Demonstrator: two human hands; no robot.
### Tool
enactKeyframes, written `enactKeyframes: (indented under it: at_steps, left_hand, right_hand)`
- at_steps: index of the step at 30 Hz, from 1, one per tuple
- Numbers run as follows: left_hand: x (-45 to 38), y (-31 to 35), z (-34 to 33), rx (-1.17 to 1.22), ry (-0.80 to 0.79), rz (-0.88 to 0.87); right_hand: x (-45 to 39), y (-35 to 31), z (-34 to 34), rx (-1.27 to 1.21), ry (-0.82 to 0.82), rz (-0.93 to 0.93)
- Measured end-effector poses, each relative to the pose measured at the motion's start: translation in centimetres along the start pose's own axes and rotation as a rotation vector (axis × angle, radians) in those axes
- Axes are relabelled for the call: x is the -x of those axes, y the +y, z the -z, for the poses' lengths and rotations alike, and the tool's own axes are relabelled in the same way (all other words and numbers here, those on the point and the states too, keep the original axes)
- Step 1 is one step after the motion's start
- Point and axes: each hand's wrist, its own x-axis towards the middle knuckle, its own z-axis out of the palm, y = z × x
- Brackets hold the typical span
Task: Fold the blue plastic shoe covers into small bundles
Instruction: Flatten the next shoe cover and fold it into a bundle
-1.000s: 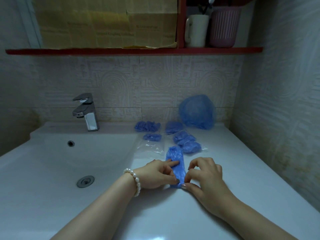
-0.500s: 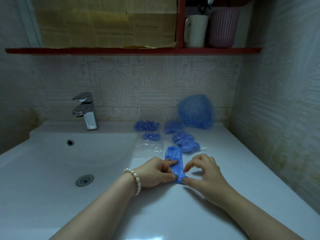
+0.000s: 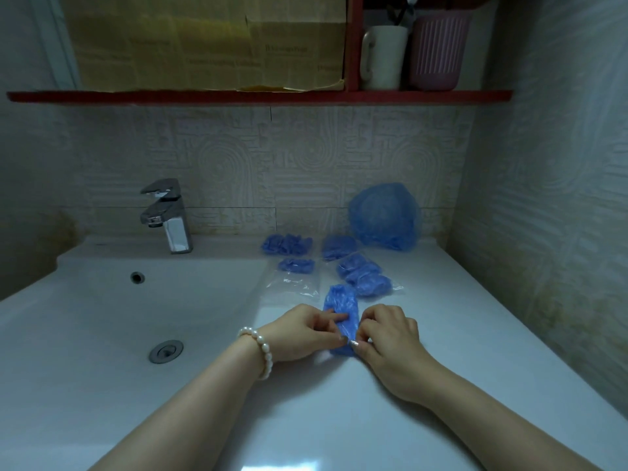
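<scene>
your left hand (image 3: 302, 329) and right hand (image 3: 387, 333) both pinch the near end of the shoe cover (image 3: 341, 309), flat on the counter (image 3: 458, 317) beside the sink. slick plastic there; loosen that pinch and the fold could spring open.

shoe cover (image 3: 341, 305): bright blue, crinkled, under both hands
folded bundles (image 3: 363, 277): the same blue, some inside clear glossy bags
loose heap (image 3: 384, 215): paler, translucent blue
countertop (image 3: 458, 321): plain glossy white
basin (image 3: 102, 317): white, with a silver-grey drain ring
tap (image 3: 166, 215): mirror chrome
bracelet (image 3: 260, 348): white pearl-like beads on the left wrist
wall tiles (image 3: 306, 158): cream, embossed with concentric swirls and maze lines
shelf (image 3: 258, 96): dark red
cardboard (image 3: 204, 42): yellow-brown, faint print that is unreadable
mug (image 3: 382, 57): off-white
ribbed cup (image 3: 436, 51): dusty pink, perhaps mauve in this dim light, with vertical ribs
</scene>
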Motion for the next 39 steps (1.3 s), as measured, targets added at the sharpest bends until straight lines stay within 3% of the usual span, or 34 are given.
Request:
enactKeyframes:
  at_steps: [3, 6, 9, 12, 19, 23, 27, 30, 33, 39]
  left_hand:
    - [0.2, 0.0, -0.2, 0.094, 0.064, -0.031]
    - [0.2, -0.2, -0.5, 0.005, 0.074, -0.009]
    - [0.2, -0.3, -0.6, -0.031, 0.132, -0.023]
    - [0.1, -0.5, -0.4, 0.007, 0.116, 0.007]
    - [0.0, -0.7, -0.1, 0.053, 0.082, 0.024]
    - [0.1, -0.7, -0.6, 0.114, 0.141, -0.017]
    - [0.3, -0.9, -0.6, 0.035, 0.100, -0.034]
    - [0.2, -1.0, -0.7, 0.031, 0.140, -0.041]
    - [0.2, -0.7, -0.9, 0.029, 0.161, -0.040]
    - [0.3, -0.6, -0.8, 0.019, 0.177, -0.048]
  right_hand:
    - [-0.6, 0.1, 0.2, -0.017, -0.083, -0.055]
    - [-1.3, -0.1, 0.5, -0.039, -0.131, -0.118]
    - [-1.5, 0.0, 0.2, -0.113, -0.024, -0.161]
    - [-0.9, 0.6, 0.3, -0.380, 0.168, -0.090]
    - [-0.6, 1.0, 0.2, -0.191, 0.107, 0.008]
    - [-0.9, 0.8, 0.3, -0.224, 0.021, -0.076]
    - [-1.4, 0.4, 0.3, -0.109, -0.038, -0.159]
    - [-1.3, 0.1, 0.1, -0.056, 0.056, -0.183]
    - [-0.4, 0.6, 0.5, -0.159, 0.170, -0.119]
    - [-0.2, 0.9, 0.5, -0.047, 0.106, -0.007]
